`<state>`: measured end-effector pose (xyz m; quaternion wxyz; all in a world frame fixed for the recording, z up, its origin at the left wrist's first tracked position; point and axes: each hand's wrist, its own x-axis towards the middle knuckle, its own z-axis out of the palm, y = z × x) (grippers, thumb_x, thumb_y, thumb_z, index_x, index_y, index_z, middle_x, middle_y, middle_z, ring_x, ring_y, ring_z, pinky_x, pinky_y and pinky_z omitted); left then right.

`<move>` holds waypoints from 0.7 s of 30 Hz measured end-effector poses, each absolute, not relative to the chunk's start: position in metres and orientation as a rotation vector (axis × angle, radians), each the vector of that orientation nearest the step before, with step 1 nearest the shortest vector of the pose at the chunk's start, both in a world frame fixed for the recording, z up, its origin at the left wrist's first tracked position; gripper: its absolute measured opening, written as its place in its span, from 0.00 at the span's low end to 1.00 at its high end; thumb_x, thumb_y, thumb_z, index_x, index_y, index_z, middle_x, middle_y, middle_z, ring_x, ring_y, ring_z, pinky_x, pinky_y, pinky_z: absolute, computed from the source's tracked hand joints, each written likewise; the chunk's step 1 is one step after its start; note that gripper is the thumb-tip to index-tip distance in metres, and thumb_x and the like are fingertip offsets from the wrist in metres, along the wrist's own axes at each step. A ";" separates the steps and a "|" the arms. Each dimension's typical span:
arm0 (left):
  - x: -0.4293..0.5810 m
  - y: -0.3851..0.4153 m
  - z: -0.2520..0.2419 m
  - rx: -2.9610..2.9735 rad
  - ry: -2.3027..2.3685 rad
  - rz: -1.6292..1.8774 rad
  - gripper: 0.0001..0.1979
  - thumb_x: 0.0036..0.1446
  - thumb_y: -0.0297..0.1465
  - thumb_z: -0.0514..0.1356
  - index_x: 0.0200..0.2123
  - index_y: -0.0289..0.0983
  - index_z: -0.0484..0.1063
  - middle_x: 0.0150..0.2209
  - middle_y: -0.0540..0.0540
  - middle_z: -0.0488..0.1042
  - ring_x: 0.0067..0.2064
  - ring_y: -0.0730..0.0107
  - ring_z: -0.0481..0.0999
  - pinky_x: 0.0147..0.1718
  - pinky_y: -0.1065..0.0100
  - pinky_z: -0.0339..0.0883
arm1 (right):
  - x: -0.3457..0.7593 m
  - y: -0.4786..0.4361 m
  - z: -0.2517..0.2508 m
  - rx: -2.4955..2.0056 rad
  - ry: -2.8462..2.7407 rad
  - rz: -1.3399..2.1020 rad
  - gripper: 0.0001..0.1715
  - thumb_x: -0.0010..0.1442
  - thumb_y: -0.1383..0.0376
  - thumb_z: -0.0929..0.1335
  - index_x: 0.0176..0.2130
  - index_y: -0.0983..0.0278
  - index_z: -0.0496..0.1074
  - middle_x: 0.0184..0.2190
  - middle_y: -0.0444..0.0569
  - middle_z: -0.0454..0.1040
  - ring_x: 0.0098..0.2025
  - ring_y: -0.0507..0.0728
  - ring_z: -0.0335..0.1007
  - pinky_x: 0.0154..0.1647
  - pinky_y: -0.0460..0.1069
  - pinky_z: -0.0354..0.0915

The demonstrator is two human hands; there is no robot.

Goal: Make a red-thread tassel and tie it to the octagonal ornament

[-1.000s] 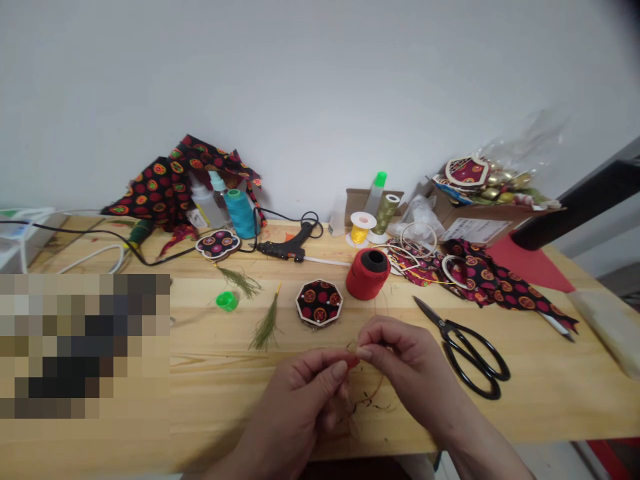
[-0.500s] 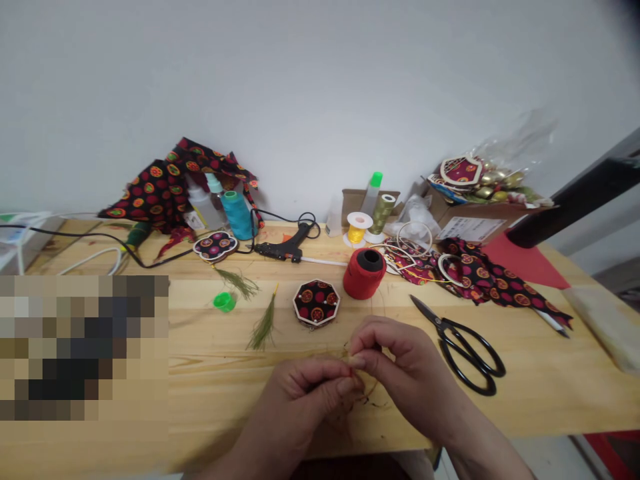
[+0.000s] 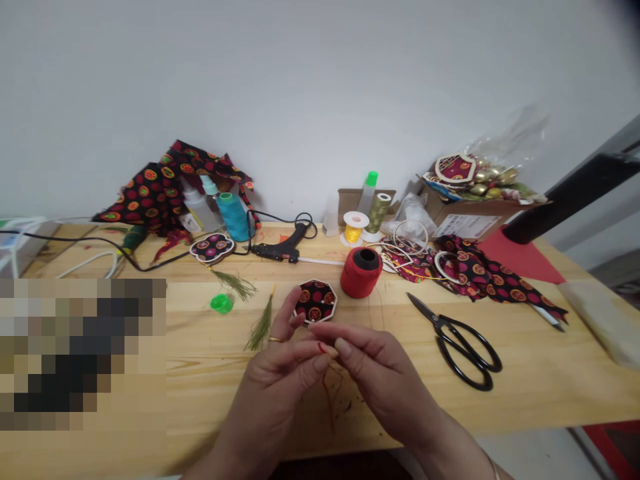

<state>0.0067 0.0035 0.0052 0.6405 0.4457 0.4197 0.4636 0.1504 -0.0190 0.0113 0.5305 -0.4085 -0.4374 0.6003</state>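
My left hand [image 3: 285, 380] pinches a red thread [image 3: 329, 400] between thumb and forefinger, with a red loop showing over the fingertip and a loose end hanging below. Fingertip to fingertip with it, my right hand [image 3: 383, 373] is closed in a pinch on the same thread. Just beyond them lies an octagonal pendant [image 3: 316, 301] with a pale rim and dark patterned fabric, partly covered by my left fingers. A red thread spool [image 3: 361, 272] stands behind my right hand. Black-handled scissors [image 3: 457, 343] rest to the right.
Green tassels [image 3: 261, 323] and a green cap [image 3: 221, 304] lie left of the pendant. A black glue gun [image 3: 283, 248], a blue thread cone [image 3: 233, 217] and a yellow spool [image 3: 355, 230] are farther back. A cardboard box [image 3: 465, 217] holds ornaments at right. Patterned fabric [image 3: 165, 183] drapes at back left.
My hands have shifted left and come together fingertip to fingertip. Some left fingers have lifted in front of the pendant, and a red loop now shows at the left fingertip.
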 end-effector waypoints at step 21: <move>-0.004 0.020 0.015 0.404 0.846 1.099 0.07 0.41 0.28 0.74 0.25 0.34 0.80 0.34 0.44 0.80 0.24 0.80 0.66 0.20 0.78 0.64 | 0.164 -0.025 0.008 -1.434 -1.250 1.177 0.11 0.57 0.63 0.67 0.26 0.65 0.74 0.20 0.41 0.65 0.25 0.50 0.58 0.26 0.45 0.57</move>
